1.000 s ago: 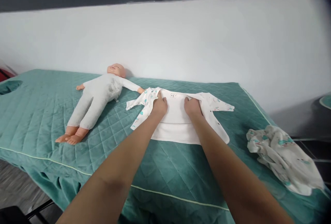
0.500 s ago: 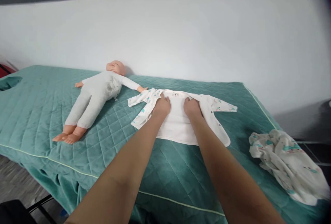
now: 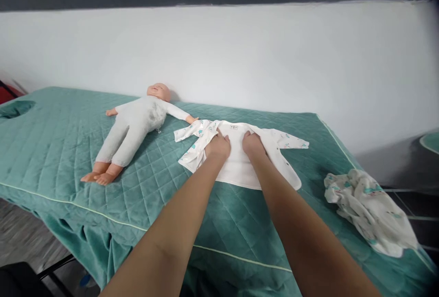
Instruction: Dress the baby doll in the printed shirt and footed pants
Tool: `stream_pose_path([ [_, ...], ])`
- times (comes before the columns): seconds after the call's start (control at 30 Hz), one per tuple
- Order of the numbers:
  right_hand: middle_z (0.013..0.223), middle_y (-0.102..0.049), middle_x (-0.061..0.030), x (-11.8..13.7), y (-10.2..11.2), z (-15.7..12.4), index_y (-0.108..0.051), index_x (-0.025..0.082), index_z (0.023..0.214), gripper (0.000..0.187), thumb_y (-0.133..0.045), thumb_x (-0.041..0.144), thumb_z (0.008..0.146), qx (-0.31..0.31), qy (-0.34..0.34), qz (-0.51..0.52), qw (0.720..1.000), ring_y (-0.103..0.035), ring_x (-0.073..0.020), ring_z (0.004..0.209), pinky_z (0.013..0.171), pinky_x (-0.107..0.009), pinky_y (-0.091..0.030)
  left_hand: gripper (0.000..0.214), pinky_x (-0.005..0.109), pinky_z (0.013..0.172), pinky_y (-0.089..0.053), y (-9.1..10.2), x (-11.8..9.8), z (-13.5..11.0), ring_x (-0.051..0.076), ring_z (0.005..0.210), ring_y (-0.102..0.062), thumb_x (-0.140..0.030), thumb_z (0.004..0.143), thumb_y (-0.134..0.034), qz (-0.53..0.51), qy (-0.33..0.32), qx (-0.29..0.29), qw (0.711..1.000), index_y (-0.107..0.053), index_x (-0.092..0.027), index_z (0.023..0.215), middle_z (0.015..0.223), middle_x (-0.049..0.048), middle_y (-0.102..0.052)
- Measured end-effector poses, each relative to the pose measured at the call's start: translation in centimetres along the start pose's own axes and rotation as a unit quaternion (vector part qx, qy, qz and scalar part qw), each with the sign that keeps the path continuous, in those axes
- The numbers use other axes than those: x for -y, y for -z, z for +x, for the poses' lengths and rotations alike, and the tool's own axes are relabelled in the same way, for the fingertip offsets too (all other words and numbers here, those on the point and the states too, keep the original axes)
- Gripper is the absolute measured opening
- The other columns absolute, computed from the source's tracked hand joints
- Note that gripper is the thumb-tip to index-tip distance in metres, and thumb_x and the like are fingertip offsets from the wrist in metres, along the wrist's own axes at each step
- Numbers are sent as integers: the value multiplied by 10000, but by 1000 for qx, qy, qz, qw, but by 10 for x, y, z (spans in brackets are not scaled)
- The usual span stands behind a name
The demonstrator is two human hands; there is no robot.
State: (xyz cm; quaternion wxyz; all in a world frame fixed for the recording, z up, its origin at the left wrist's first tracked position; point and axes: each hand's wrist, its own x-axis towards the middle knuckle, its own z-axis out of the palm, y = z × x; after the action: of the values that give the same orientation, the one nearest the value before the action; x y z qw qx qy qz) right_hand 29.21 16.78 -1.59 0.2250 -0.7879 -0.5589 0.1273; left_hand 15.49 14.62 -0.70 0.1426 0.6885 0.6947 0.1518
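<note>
A small white baby shirt (image 3: 236, 169) with a green and pink print on its sleeves lies spread out with its front open. My left hand (image 3: 218, 145) is closed on the left front edge near the neckline, thumb up. My right hand (image 3: 252, 144) closes on the opposite front edge in the same way. The inside of the back and a small neck label (image 3: 233, 127) show between the hands. A baby doll (image 3: 137, 118) with a white cloth body lies on its back to the left, one hand beside the shirt's left sleeve.
A green quilted cover (image 3: 68, 141) spreads under everything. At the right edge lies a crumpled printed cloth (image 3: 370, 210). A white wall (image 3: 240, 59) runs along the back. A dark frame (image 3: 51, 269) stands at the lower left, near the floor.
The view has shifted slightly, so more of the dark band above the wall shows. Both hands stay on the shirt's front edges, with little visible movement.
</note>
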Motion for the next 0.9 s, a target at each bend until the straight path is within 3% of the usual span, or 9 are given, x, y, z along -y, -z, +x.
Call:
stream_pose_path([
  [0.2, 1346, -565, -367, 5, 5, -23, -489, -48, 1425, 667, -466, 427, 957, -28, -13, 1, 1000, -423, -457, 1415, 1161, -647, -278, 700, 521, 1247, -232, 0, 0, -6, 384, 1519, -292, -436, 1018, -242, 19, -5, 3, 1000, -266, -16, 1578, 1570, 258, -403],
  [0.37, 1506, -401, -368, 2, 3, -31, -425, -69, 1467, 658, -382, 368, 977, -59, -14, -24, 998, -288, -440, 1494, 1206, -638, -178, 701, 511, 1233, -278, -1, 1, -10, 369, 1502, -334, -431, 1014, -251, 11, -18, 1, 1000, -240, -27, 1587, 1566, 238, -423],
  [0.5, 1535, -356, -366, -2, 1, -30, -408, -87, 1471, 696, -400, 398, 972, -51, -5, -35, 998, -284, -429, 1498, 1231, -589, -162, 704, 511, 1224, -297, 1, 3, -17, 372, 1484, -363, -424, 1012, -256, 8, -30, -2, 1000, -252, -6, 1578, 1567, 242, -418],
  [0.67, 1526, -365, -373, -5, 0, -29, -410, -91, 1463, 695, -403, 398, 970, -47, 1, -37, 998, -300, -431, 1491, 1227, -590, -168, 662, 502, 1201, -340, 5, 9, -33, 342, 1444, -427, -435, 1016, -252, 7, -64, -8, 998, -311, -85, 1574, 1536, 193, -481],
  [0.9, 1490, -425, -367, -8, 0, -28, -434, -77, 1441, 667, -404, 398, 972, -53, 26, -33, 998, -354, -420, 1469, 1210, -590, -218, 663, 526, 1229, -282, 8, 19, -60, 325, 1527, -285, -478, 1011, -255, 44, -138, -1, 989, -367, -116, 1556, 1659, 165, -283],
])
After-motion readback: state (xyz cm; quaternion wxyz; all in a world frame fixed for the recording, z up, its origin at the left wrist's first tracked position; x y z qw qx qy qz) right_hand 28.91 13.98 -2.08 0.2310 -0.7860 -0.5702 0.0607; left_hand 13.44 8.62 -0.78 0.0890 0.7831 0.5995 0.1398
